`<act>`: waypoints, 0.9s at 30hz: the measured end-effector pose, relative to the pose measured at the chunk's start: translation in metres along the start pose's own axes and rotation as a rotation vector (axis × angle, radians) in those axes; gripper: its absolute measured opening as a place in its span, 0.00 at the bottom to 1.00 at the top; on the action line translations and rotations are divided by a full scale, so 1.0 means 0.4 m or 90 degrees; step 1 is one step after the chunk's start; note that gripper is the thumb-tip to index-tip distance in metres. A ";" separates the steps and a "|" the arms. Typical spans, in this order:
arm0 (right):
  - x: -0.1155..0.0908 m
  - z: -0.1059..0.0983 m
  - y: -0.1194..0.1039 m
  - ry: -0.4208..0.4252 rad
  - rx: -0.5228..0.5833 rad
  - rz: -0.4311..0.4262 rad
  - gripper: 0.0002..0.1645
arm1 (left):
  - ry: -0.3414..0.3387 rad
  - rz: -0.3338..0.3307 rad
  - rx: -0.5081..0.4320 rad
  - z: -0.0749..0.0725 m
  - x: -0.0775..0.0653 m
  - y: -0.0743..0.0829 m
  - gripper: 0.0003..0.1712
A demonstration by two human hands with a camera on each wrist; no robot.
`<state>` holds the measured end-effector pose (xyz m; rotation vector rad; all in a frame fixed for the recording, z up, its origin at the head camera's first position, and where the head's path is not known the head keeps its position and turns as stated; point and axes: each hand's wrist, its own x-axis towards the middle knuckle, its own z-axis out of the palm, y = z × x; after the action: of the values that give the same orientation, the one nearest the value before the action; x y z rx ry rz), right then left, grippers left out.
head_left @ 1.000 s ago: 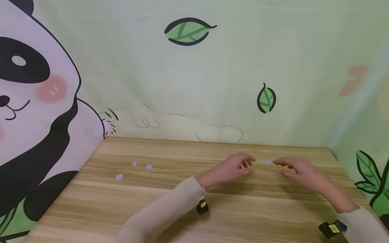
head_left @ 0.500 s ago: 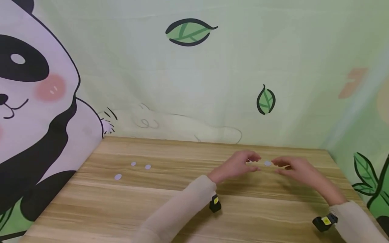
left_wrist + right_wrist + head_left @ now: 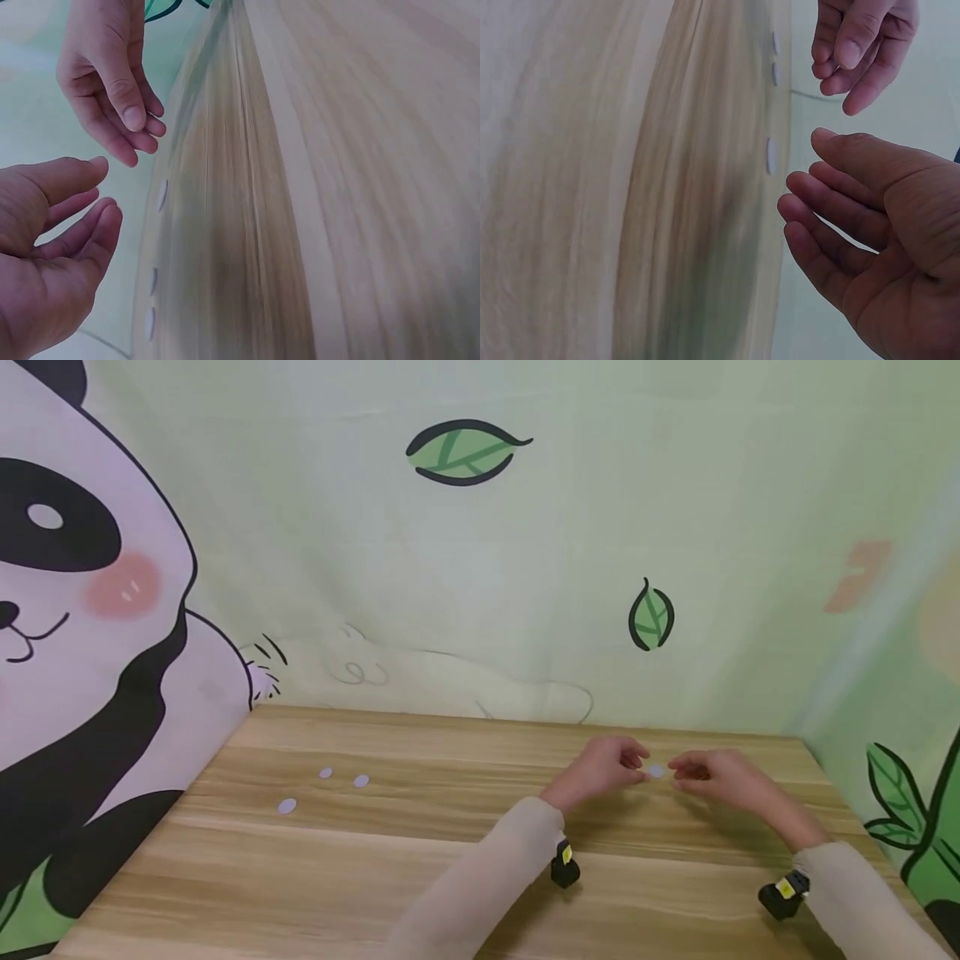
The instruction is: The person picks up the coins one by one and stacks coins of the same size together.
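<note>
Nearest the head camera, the left sleeve (image 3: 487,885) and the right sleeve (image 3: 862,902) slanted in, each with a small black box (image 3: 565,870) at the wrist. Under them spread the bench (image 3: 247,893), its top striped with wood grain. Farther out over it, the left hand (image 3: 596,768) and the right hand (image 3: 722,775) faced each other; in the wrist views each grip was apart, thumb clear of the bent fingers. A white disc (image 3: 656,772) lay between the hands, just beside the left fingertips; whether they touched could not be told. Well off to the left, three more white discs (image 3: 362,781) lay loosely grouped on the bench. Behind its far edge rose a pale green backdrop (image 3: 562,568) with a panda (image 3: 210,677) and two leaves (image 3: 461,453).
</note>
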<state>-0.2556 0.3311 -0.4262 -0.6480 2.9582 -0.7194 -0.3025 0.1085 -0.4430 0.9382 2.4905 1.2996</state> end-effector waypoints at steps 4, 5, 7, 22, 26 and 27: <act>0.014 0.003 0.028 -0.005 0.009 0.003 0.18 | -0.008 -0.032 -0.001 0.014 0.010 0.007 0.16; 0.018 0.004 0.033 -0.008 0.013 0.004 0.18 | -0.009 -0.041 -0.004 0.018 0.012 0.007 0.15; 0.024 0.005 0.041 -0.014 0.020 0.009 0.18 | -0.008 -0.062 -0.002 0.026 0.017 0.007 0.15; 0.058 0.024 0.062 -0.027 0.072 0.052 0.17 | 0.055 -0.172 0.029 0.062 0.042 0.003 0.13; 0.064 0.035 0.078 -0.002 0.071 0.056 0.17 | 0.090 -0.171 0.013 0.075 0.055 -0.016 0.10; 0.064 0.036 0.082 0.004 0.069 0.059 0.17 | 0.096 -0.167 0.017 0.078 0.060 -0.020 0.09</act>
<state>-0.2901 0.3410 -0.4521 -0.4992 2.9070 -0.8682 -0.3119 0.1408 -0.4650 0.5109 2.6394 1.2956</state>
